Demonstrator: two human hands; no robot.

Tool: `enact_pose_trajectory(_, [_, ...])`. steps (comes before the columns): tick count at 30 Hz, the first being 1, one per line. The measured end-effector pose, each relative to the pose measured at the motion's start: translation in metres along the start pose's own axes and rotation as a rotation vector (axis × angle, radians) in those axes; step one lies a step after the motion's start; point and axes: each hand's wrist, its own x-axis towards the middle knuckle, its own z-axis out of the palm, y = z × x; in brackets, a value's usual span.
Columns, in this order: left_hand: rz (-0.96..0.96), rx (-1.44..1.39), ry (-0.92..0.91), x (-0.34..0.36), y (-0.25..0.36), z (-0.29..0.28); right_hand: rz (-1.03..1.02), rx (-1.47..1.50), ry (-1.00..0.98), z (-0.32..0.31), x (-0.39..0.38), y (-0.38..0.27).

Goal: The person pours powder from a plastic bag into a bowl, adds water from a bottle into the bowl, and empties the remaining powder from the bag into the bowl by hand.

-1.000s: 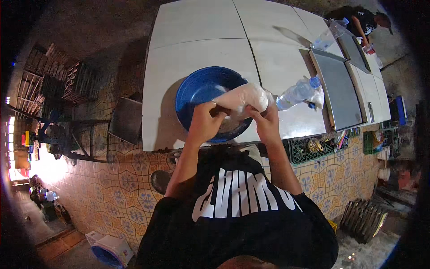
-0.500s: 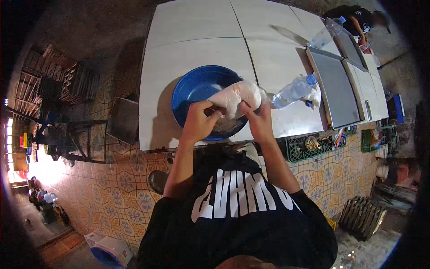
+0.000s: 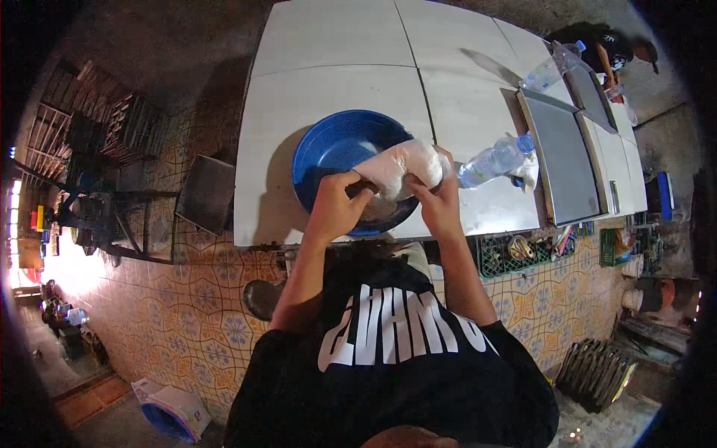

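A soft plastic bag of white powdery stuff [image 3: 407,166] hangs between my two hands above a round blue basin [image 3: 302,160]. My left hand [image 3: 340,203] pinches the bag's left end, thumb and fingers closed on it. At the right end, my right hand [image 3: 439,196] grips the bag with its thumb pressed into the near side. The bag sags and bulges in the middle. Part of the basin's inside is hidden behind the bag and hands. A clear plastic bottle with a blue cap [image 3: 497,160] lies to the right of my right hand.
The white tabletop [image 3: 328,41] bears two grey trays, the nearer tray [image 3: 560,149] on the right. Another clear bottle [image 3: 553,67] is behind it. A green crate [image 3: 508,255] holds odds and ends below the table edge. At the far right is another person [image 3: 612,56].
Both hands keep their hold on the bag, which stays over the basin with barely any change in shape. The whole view has shifted slightly.
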Motion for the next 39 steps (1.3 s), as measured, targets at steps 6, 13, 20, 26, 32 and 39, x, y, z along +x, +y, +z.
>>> enact_pose_trajectory(6, [-0.101,-0.296,0.025,-0.001,-0.004,0.002,0.015,-0.014,0.074,0.002,0.003,0.002])
enact_pose_trajectory(13, [-0.188,-0.429,-0.035,0.002,0.003,0.005,0.080,-0.121,-0.127,0.016,-0.002,-0.011])
enact_pose_trajectory(20, [-0.132,-0.278,0.018,0.002,0.003,0.006,-0.011,-0.285,-0.103,0.013,0.002,-0.004])
enact_pose_trajectory(26, [-0.146,-0.303,0.019,-0.002,0.000,0.009,-0.038,-0.307,-0.158,0.012,0.008,-0.008])
enact_pose_trajectory(32, [-0.156,-0.312,-0.022,0.000,0.010,0.011,-0.058,-0.356,-0.107,0.005,0.003,0.000])
enact_pose_trajectory(39, [-0.055,-0.209,0.043,0.000,0.010,0.012,-0.043,-0.394,-0.113,0.011,0.003,-0.010])
